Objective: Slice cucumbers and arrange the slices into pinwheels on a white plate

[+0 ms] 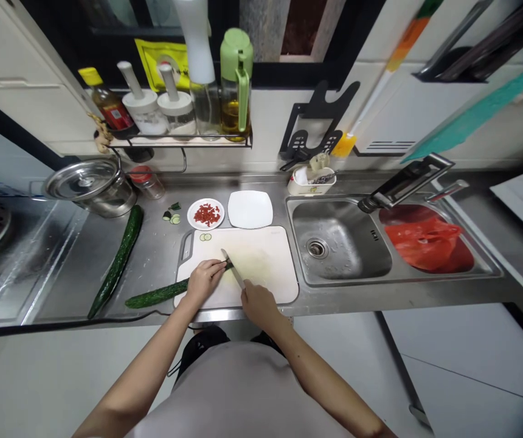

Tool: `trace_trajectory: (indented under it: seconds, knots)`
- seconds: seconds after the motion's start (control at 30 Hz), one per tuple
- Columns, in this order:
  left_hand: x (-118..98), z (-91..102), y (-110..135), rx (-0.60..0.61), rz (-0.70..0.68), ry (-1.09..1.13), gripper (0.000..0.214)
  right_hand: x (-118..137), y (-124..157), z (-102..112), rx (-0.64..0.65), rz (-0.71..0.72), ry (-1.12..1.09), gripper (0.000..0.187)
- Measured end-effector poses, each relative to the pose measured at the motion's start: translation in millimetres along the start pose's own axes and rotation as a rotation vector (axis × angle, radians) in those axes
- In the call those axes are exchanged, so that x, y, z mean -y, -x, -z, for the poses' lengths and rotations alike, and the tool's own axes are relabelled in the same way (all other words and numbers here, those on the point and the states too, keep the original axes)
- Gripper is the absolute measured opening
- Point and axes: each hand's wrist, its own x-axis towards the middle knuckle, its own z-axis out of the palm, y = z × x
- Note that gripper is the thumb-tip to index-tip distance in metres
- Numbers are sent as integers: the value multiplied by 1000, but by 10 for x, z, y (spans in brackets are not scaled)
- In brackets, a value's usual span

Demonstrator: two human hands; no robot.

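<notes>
A long green cucumber [156, 295] lies slantwise across the left part of the white cutting board [270, 261], its far end past the board's edge. My left hand [205, 280] is closed over its right end. In my right hand [260, 304] is the handle of a knife [233, 267]; the blade stands at the cucumber's cut tip, close to my left fingertips. Two pale cucumber slices [205, 237] rest near the board's upper left corner. A second whole cucumber [118, 261] lies on the steel counter to the left.
Behind the board stand a plate of chopped red pieces [207, 213] and a white square plate [250, 209]. Cucumber scraps [171, 214] lie left of them. A lidded steel pot [92, 182] is at back left. The sink [343, 243] and a red plastic bag [423, 242] are at right.
</notes>
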Motion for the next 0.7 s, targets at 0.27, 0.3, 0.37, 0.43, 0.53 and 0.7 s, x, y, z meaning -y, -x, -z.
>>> trace_trajectory:
  seconds: [0.27,0.3,0.37,0.43,0.53,0.7]
  knots:
    - [-46,30,-16,10,9,-12,24,17,36,13,-2,8,8,31]
    - [-52,35,-17,13,10,-13,24,20,35,0,-9,8,14,30]
    - [-61,41,-17,17,8,-18,24,32,27,-29,-17,7,26,29]
    - [-66,40,-14,16,6,-23,24,54,12,-50,-13,2,35,29]
    - [-64,28,-10,16,6,-30,24,95,-11,-54,16,-5,40,29]
    - [-47,0,0,16,1,-34,25,133,-63,-42,29,-7,31,29]
